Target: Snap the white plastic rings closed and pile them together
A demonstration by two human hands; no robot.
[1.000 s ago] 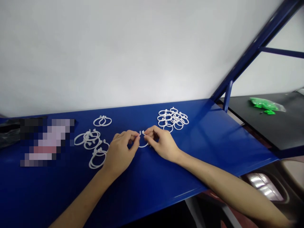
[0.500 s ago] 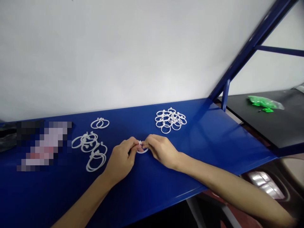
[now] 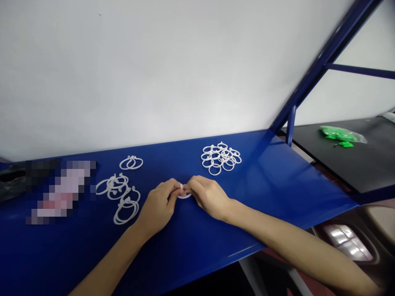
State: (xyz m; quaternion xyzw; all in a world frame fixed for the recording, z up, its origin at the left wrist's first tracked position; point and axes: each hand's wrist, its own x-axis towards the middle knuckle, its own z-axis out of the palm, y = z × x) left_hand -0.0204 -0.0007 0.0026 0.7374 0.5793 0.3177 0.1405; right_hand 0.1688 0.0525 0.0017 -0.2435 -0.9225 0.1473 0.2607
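Observation:
Between my two hands, low over the blue table (image 3: 197, 230), is a white plastic ring (image 3: 185, 196). My left hand (image 3: 161, 202) pinches it from the left with thumb and fingertips, and my right hand (image 3: 210, 196) pinches it from the right. The fingertips meet at the ring's far side, where a small white end shows; the joint itself is mostly covered. Left of my left hand lie several white rings (image 3: 126, 212) with knobbed ends, some looking unfastened. Beyond my right hand is a pile of closed white rings (image 3: 215, 169).
Two more white rings (image 3: 135, 163) lie near the back edge. A blurred-out flat item (image 3: 61, 193) and a black plastic bag (image 3: 12, 181) are at the left. Blue frame bars (image 3: 290, 127) rise at the right, beside a black table (image 3: 339, 164) with a bag of green pieces (image 3: 339, 135).
My fingers have closed tighter around the ring's far side, so less of its white ends shows. The whole view has shifted slightly; the other rings stay in place.

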